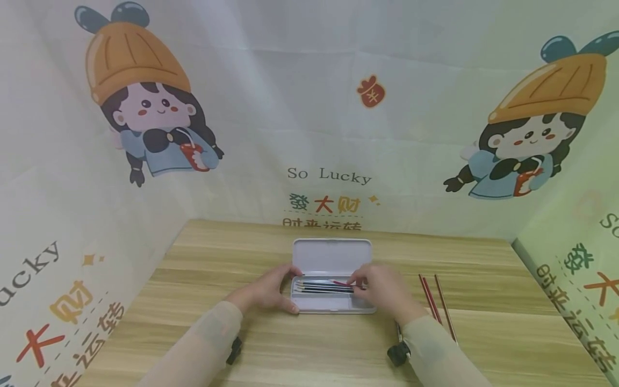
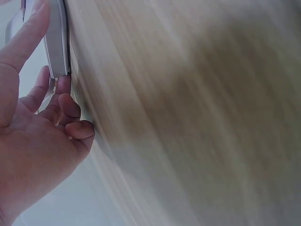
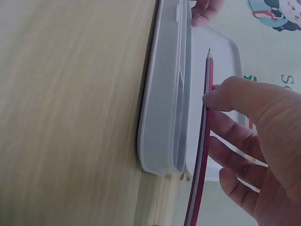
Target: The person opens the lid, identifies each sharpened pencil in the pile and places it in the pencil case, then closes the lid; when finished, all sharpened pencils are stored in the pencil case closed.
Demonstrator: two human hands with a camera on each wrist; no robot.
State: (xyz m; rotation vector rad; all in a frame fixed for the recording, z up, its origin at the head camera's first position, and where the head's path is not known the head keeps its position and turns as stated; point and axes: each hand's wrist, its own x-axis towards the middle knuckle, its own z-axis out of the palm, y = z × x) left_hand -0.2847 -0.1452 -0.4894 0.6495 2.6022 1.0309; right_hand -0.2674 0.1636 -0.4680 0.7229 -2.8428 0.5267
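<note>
A white metal pencil case [image 1: 316,305] lies with its lid [image 1: 332,255] raised at the back. Inside it, several dark pencils [image 1: 324,288] lie side by side, sharpened tips to the left. My left hand [image 1: 268,289] grips the case's left end, thumb at the front corner and fingers toward the back; the left wrist view shows fingertips round the case's end [image 2: 57,42]. Between thumb and forefinger, my right hand [image 1: 382,287] pinches a red-and-dark striped pencil [image 3: 202,141] over the case's right part. Its sharpened tip points left.
To the right of the case, several reddish pencils [image 1: 429,295] lie lengthwise on the wooden table [image 1: 503,322], partly behind the right forearm. A printed cloth [image 1: 261,107] hangs along the table's back and sides. Small black devices [image 1: 398,355] sit at both wrists.
</note>
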